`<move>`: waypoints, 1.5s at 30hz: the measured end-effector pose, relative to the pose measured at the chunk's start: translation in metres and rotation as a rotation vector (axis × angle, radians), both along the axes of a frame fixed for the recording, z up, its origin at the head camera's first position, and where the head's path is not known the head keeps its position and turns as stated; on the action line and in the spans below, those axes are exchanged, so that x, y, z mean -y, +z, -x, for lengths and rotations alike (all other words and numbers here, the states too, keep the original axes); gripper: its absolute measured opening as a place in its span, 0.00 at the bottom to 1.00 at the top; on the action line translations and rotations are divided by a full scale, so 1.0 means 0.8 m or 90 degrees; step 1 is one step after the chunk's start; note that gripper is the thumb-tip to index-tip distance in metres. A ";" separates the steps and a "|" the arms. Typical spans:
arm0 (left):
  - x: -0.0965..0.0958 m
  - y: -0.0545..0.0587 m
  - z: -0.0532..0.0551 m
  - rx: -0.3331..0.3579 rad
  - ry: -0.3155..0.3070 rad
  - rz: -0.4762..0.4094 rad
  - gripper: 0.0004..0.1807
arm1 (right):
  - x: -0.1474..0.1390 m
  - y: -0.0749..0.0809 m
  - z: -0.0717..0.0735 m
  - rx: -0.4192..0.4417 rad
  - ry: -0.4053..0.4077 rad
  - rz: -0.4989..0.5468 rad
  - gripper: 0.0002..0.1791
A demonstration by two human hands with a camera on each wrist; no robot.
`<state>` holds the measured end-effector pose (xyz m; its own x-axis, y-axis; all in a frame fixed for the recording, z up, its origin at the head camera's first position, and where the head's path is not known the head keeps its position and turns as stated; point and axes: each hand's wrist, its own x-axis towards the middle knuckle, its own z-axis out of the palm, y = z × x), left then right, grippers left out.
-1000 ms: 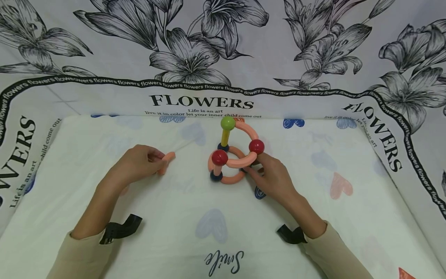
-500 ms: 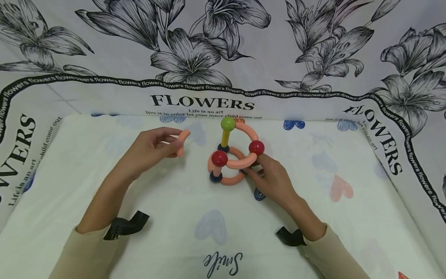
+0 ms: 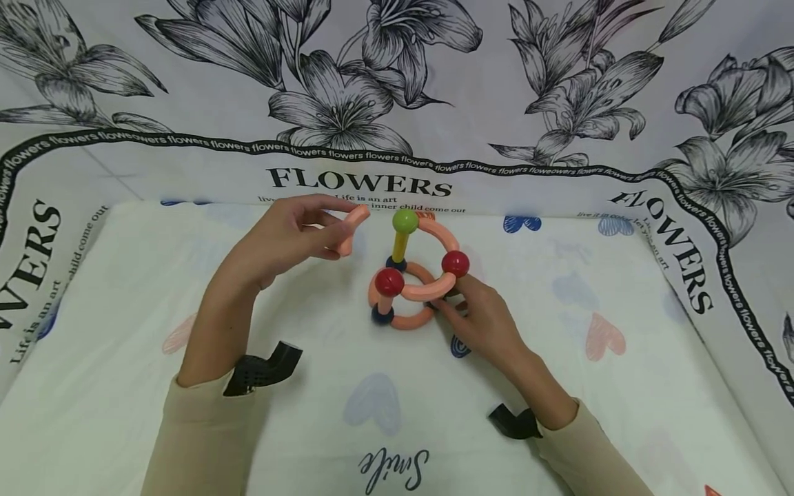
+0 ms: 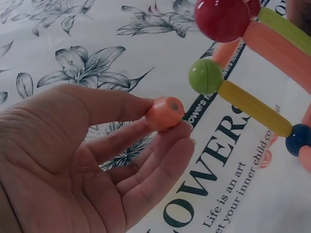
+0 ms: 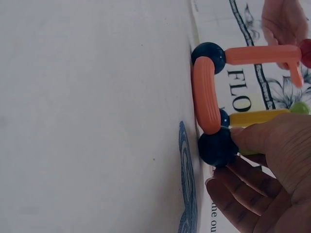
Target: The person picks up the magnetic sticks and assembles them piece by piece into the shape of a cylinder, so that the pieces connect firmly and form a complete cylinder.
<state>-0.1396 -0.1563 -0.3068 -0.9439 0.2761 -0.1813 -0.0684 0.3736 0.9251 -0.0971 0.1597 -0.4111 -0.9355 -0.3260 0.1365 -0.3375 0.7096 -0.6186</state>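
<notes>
My left hand [image 3: 288,238] pinches a curved orange magnetic rod [image 3: 352,229] between thumb and fingers, raised above the cloth. In the left wrist view, a round inset shows on the end of that rod [image 4: 167,112]. Just right of it stands a structure of magnetic rods and balls. Its upper part has a green ball [image 3: 405,221], a red ball [image 3: 455,263] and another red ball [image 3: 389,282], linked by curved orange rods. A yellow rod [image 3: 400,248] carries the green ball. My right hand [image 3: 486,320] grips a dark blue ball [image 5: 216,148] at the structure's base.
A white cloth [image 3: 298,413] printed with hearts covers the work surface. Behind it rises a flower-patterned cloth [image 3: 484,124] with a black lettered border. Black curved pieces [image 3: 267,368] show at both wrists, by the sleeves.
My left hand has lifted the orange rod and moved it right and away from me, close to the green ball. My right hand and the structure have stayed nearly still.
</notes>
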 end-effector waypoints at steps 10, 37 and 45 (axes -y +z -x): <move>-0.008 -0.007 0.004 0.037 -0.026 0.002 0.25 | 0.001 0.002 0.001 -0.002 0.007 -0.002 0.16; -0.024 -0.019 0.011 0.050 -0.039 -0.026 0.25 | -0.001 0.000 0.002 -0.021 0.008 0.001 0.17; -0.021 -0.024 0.015 0.080 -0.040 -0.031 0.29 | 0.001 -0.002 0.002 -0.010 0.005 -0.003 0.16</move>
<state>-0.1514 -0.1391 -0.3256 -0.8955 0.3451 -0.2811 -0.1622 0.3352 0.9281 -0.0983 0.1591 -0.4130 -0.9305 -0.3340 0.1503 -0.3532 0.7099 -0.6094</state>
